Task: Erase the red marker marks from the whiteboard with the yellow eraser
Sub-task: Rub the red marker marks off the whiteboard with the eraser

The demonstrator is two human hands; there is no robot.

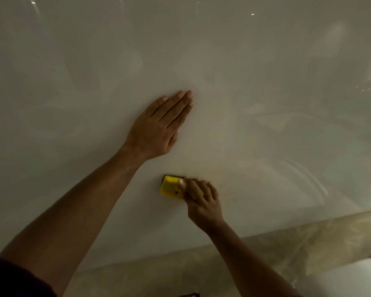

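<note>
A large glossy whiteboard (pixel 266 82) fills most of the view. My left hand (pixel 159 127) lies flat on it near the centre, fingers straight and together, pointing up and right. Below it my right hand (pixel 201 200) grips the yellow eraser (pixel 170 188) by its right end and holds it against the board. The eraser's black pad edge shows along its top and left side. No clear red marks show; only a faint yellowish smear (pixel 234 174) lies to the right of the eraser.
The board's lower edge (pixel 287 229) runs diagonally across the bottom right. Beyond it lies a beige marbled floor (pixel 276 254). A white object (pixel 351 277) sits at the bottom right corner. A small dark thing (pixel 190 295) peeks in at the bottom edge.
</note>
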